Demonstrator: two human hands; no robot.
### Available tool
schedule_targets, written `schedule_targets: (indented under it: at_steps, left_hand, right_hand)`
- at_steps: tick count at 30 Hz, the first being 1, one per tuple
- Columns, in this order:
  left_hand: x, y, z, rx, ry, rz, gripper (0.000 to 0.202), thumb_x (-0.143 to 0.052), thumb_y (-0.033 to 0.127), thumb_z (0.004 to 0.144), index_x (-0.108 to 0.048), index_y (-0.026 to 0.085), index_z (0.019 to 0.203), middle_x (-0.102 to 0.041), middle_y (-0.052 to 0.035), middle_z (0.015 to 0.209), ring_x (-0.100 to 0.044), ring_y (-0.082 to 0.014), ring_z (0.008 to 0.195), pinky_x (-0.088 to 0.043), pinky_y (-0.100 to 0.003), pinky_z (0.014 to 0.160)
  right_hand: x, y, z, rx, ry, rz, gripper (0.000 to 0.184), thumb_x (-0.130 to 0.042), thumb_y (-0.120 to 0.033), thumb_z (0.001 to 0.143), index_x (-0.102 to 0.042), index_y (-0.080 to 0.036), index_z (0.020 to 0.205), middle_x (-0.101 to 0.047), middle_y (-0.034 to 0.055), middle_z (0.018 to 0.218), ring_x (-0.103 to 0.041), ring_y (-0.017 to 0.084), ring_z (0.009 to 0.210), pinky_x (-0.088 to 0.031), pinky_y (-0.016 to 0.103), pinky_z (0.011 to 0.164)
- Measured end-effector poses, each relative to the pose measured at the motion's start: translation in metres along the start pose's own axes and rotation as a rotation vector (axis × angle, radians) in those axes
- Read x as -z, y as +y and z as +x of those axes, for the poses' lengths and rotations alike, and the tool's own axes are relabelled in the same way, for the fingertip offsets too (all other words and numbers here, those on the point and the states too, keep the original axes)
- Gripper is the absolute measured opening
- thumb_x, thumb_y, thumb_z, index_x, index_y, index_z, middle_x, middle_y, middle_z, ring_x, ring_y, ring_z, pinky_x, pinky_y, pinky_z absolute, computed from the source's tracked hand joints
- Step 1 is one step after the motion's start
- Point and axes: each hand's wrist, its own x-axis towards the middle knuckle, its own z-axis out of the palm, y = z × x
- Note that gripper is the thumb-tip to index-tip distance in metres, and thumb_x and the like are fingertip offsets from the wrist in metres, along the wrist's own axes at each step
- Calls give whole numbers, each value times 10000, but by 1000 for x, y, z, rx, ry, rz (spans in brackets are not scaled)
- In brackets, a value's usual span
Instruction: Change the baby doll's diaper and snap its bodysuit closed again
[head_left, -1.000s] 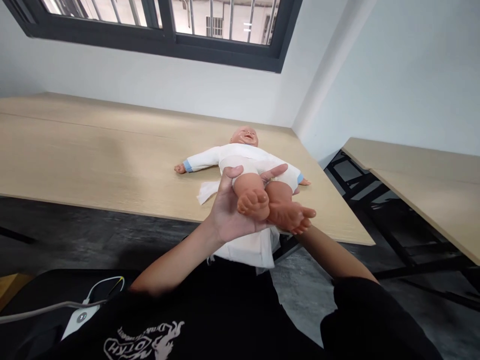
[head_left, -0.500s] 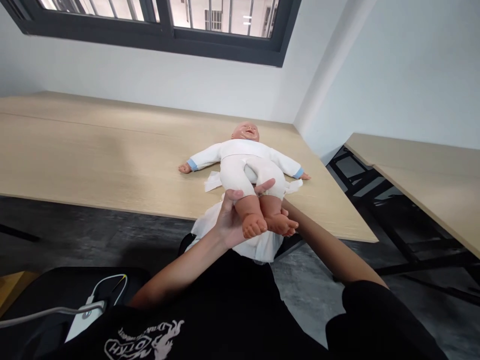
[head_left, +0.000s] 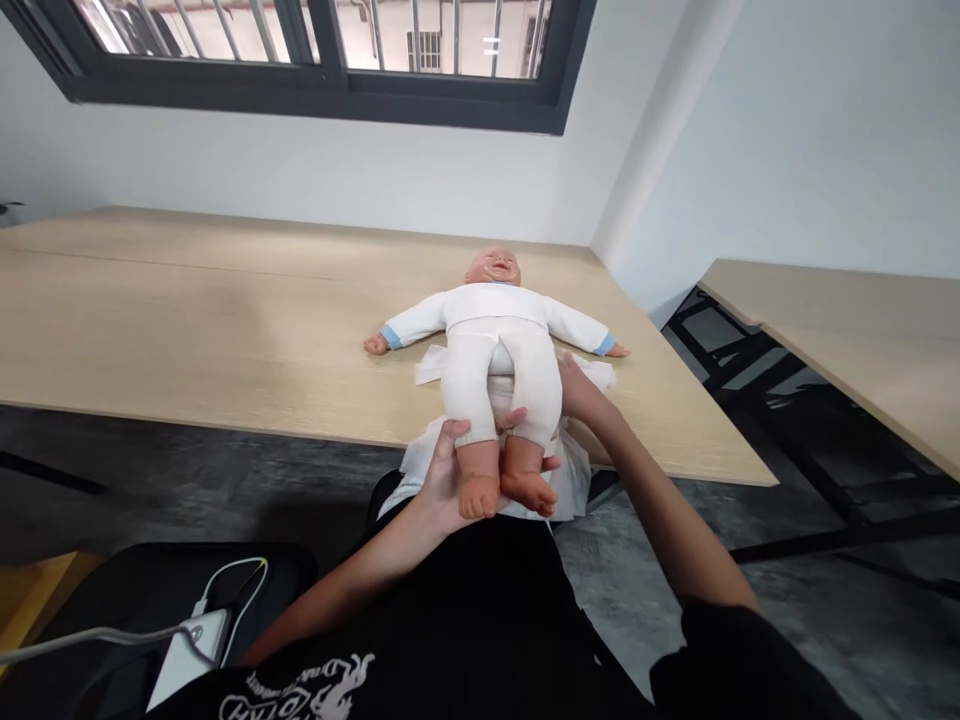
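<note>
A baby doll in white clothes with blue cuffs lies on its back on the table, arms spread and head away from me. My left hand is closed around both of its lower legs, holding the feet up near the table's front edge. A white diaper lies beneath the doll; its side tabs stick out left and right, and its front part hangs over the edge. At the doll's right-side thigh in view is my right hand, its fingers hidden behind the leg and hip.
The wooden table runs along the wall under a window. A second table stands to the right. On a black chair at lower left lies a white power bank with cables.
The doll's legs have come down and straightened toward me with my left hand. My right hand has moved from below the legs up to beside the doll's hip.
</note>
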Motion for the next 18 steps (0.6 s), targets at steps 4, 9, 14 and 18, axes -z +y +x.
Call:
schedule_targets:
  at_steps: [4, 9, 14, 18]
  left_hand:
    - [3, -3, -1, 17, 42, 15, 542, -596, 566, 850, -640, 244, 1283, -631, -130, 1421, -533, -425, 1372, -344, -617, 1124]
    - [-8, 0, 3, 31, 10, 43, 600, -611, 618, 816, -659, 232, 1273, -653, -134, 1391, -468, -432, 1435, -278, -632, 1187]
    - [-18, 27, -6, 49, 113, 258, 536, -657, 575, 782, -740, 152, 1101, -715, -161, 1274, -543, -384, 1379, -349, -479, 1205]
    - [-16, 59, -28, -25, 242, 484, 392, -688, 400, 801, -761, 111, 1055, -750, -172, 1193, -682, -357, 1180, -424, -460, 1138]
  right_hand:
    - [6, -1, -26, -105, 136, 266, 314, -466, -378, 955, -694, -167, 1000, -730, 118, 1082, -645, 276, 995, -504, 414, 930]
    - [-1, -22, -55, -368, 134, 808, 522, -468, -693, 955, -620, -194, 985, -689, 42, 880, -629, 198, 779, -528, 297, 695]
    - [14, -24, -48, -459, 117, 962, 520, -652, -545, 860, -600, -208, 1252, -698, 69, 1258, -676, 262, 1110, -594, 321, 832]
    - [28, -6, -50, -439, 175, 748, 487, -593, -567, 879, -669, -196, 1186, -699, 91, 1275, -662, 310, 1173, -590, 406, 942]
